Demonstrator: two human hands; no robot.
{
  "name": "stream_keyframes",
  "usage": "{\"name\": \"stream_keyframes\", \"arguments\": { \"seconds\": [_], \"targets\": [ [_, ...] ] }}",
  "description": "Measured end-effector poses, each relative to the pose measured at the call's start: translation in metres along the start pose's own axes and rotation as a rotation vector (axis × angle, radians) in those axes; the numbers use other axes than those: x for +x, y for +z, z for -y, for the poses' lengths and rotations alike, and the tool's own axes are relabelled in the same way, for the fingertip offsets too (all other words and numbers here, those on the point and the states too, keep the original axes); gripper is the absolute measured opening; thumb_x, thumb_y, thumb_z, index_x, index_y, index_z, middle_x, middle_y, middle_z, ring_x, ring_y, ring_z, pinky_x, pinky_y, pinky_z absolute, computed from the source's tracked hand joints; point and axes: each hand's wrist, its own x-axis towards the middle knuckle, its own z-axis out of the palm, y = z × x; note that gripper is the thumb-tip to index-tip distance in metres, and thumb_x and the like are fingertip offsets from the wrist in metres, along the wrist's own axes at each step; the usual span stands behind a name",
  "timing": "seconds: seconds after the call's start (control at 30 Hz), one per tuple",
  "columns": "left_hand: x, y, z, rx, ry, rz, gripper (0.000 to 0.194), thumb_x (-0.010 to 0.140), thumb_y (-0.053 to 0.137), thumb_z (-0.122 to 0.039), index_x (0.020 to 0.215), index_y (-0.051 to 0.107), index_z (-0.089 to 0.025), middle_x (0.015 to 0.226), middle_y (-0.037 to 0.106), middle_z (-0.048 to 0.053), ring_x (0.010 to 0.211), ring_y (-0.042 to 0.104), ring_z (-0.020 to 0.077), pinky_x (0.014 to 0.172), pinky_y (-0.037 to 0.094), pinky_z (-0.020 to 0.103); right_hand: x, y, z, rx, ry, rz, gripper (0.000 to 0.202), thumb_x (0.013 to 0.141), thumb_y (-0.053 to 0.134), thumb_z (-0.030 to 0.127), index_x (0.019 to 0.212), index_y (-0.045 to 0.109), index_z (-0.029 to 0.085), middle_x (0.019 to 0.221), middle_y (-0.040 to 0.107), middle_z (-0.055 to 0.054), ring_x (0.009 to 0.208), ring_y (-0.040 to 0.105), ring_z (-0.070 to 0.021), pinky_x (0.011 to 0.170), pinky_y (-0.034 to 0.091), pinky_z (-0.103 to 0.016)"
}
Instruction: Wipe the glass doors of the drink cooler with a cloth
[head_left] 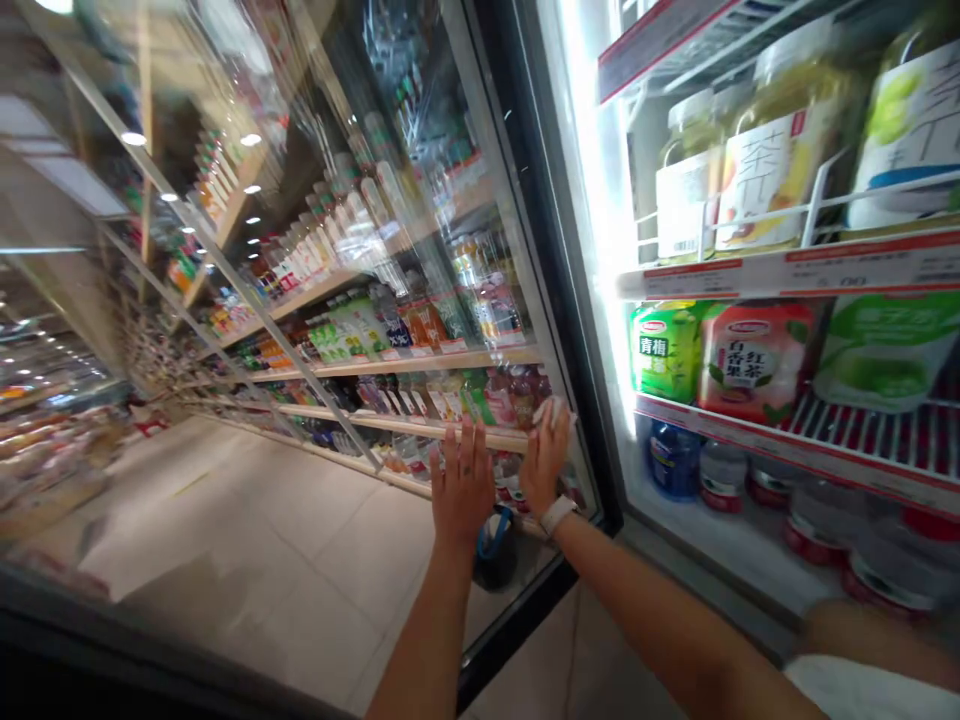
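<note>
The open glass door (390, 560) of a drinks fridge stands in front of me, framed in black. My left hand (461, 480) lies flat against its pane, fingers stretched and apart, holding nothing. Just right of it, my right hand (544, 460), with a pale band at the wrist, presses on the glass near the frame. A white cloth (572, 420) shows at the edges of its fingers; most of it is hidden under the hand. Through the pane, below the hands, a dark bucket (495, 560) with a blue rim or handle is visible on the floor.
On my right is the lit fridge, where bottles of tea (772, 160) fill an upper shelf and drink pouches (754, 360) a lower one. Jars (724, 475) stand at the bottom. Beyond the glass, shelves of bottles (352, 320) line the aisle, beside a tiled floor (247, 560).
</note>
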Motion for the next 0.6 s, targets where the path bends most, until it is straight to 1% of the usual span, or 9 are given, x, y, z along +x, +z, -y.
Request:
{"name": "stream_keyframes", "arguments": {
  "seconds": [0.07, 0.13, 0.2, 0.27, 0.33, 0.37, 0.43, 0.53, 0.6],
  "targets": [
    [0.0, -0.001, -0.001, 0.019, 0.002, -0.002, 0.068, 0.093, 0.051, -0.022, 0.153, 0.02, -0.016, 0.151, 0.037, 0.011, 0.148, 0.012, 0.0229, 0.124, 0.003, 0.049, 0.018, -0.004, 0.016, -0.009, -0.126, 0.074, 0.057, 0.1, 0.023, 0.026, 0.156, 0.013, 0.022, 0.161, 0.021, -0.012, 0.151, 0.01, -0.0267, 0.118, 0.017, -0.064],
    [0.0, -0.002, -0.001, 0.043, 0.004, 0.009, 0.067, 0.093, 0.05, -0.023, 0.153, 0.021, -0.017, 0.151, 0.037, 0.01, 0.148, 0.012, 0.0223, 0.124, 0.002, 0.048, 0.022, -0.011, 0.021, -0.027, -0.301, 0.16, 0.058, 0.099, 0.026, 0.023, 0.156, 0.014, 0.023, 0.161, 0.023, -0.012, 0.151, 0.009, -0.0262, 0.118, 0.018, -0.062],
    [-0.001, -0.003, -0.002, 0.066, 0.003, 0.031, 0.067, 0.093, 0.049, -0.024, 0.153, 0.021, -0.017, 0.152, 0.036, 0.009, 0.149, 0.011, 0.0217, 0.124, 0.001, 0.048, 0.012, -0.017, 0.013, -0.026, -0.521, 0.257, 0.059, 0.097, 0.03, 0.019, 0.155, 0.021, 0.024, 0.159, 0.03, -0.011, 0.15, 0.014, -0.0245, 0.119, 0.021, -0.058],
    [-0.002, -0.004, -0.002, 0.089, 0.01, 0.055, 0.068, 0.092, 0.048, -0.025, 0.153, 0.02, -0.016, 0.153, 0.035, 0.01, 0.149, 0.01, 0.0218, 0.124, 0.001, 0.047, -0.001, -0.021, -0.003, -0.013, -0.738, 0.353, 0.058, 0.094, 0.036, 0.015, 0.151, 0.032, 0.024, 0.153, 0.04, -0.009, 0.148, 0.022, -0.0218, 0.12, 0.022, -0.053],
    [-0.003, -0.005, -0.002, 0.112, 0.018, 0.07, 0.068, 0.092, 0.048, -0.026, 0.153, 0.021, -0.015, 0.154, 0.033, 0.01, 0.149, 0.009, 0.0226, 0.124, 0.002, 0.047, -0.007, -0.023, -0.019, -0.019, -0.857, 0.405, 0.056, 0.091, 0.041, 0.013, 0.146, 0.042, 0.024, 0.149, 0.047, -0.008, 0.145, 0.029, -0.0205, 0.121, 0.023, -0.05],
    [-0.003, -0.005, -0.002, 0.128, 0.019, 0.07, 0.068, 0.091, 0.048, -0.026, 0.153, 0.022, -0.015, 0.154, 0.033, 0.01, 0.149, 0.01, 0.0228, 0.124, 0.003, 0.047, -0.004, -0.023, -0.025, -0.029, -0.864, 0.407, 0.056, 0.09, 0.042, 0.012, 0.145, 0.044, 0.025, 0.149, 0.047, -0.008, 0.144, 0.031, -0.0205, 0.121, 0.023, -0.049],
    [-0.003, -0.005, -0.003, 0.168, 0.015, 0.058, 0.067, 0.092, 0.05, -0.028, 0.153, 0.024, -0.015, 0.154, 0.034, 0.01, 0.149, 0.012, 0.0231, 0.124, 0.003, 0.047, 0.01, -0.023, -0.029, -0.032, -0.793, 0.359, 0.057, 0.091, 0.04, 0.012, 0.146, 0.043, 0.026, 0.153, 0.042, -0.008, 0.145, 0.031, -0.0221, 0.12, 0.024, -0.051],
    [-0.004, -0.005, -0.004, 0.222, 0.019, 0.037, 0.065, 0.092, 0.052, -0.029, 0.151, 0.029, -0.016, 0.152, 0.037, 0.009, 0.149, 0.014, 0.0234, 0.124, 0.005, 0.047, 0.041, -0.023, -0.022, 0.023, -0.597, 0.219, 0.058, 0.095, 0.036, 0.016, 0.152, 0.03, 0.026, 0.16, 0.027, -0.01, 0.148, 0.022, -0.0264, 0.118, 0.023, -0.058],
    [-0.005, -0.005, -0.005, 0.243, 0.028, 0.038, 0.063, 0.091, 0.051, -0.03, 0.15, 0.034, -0.016, 0.152, 0.037, 0.009, 0.149, 0.015, 0.0246, 0.124, 0.005, 0.048, 0.056, -0.023, -0.016, 0.062, -0.498, 0.145, 0.058, 0.098, 0.033, 0.02, 0.154, 0.023, 0.025, 0.162, 0.021, -0.011, 0.15, 0.017, -0.0286, 0.117, 0.023, -0.061]
  ]
}}
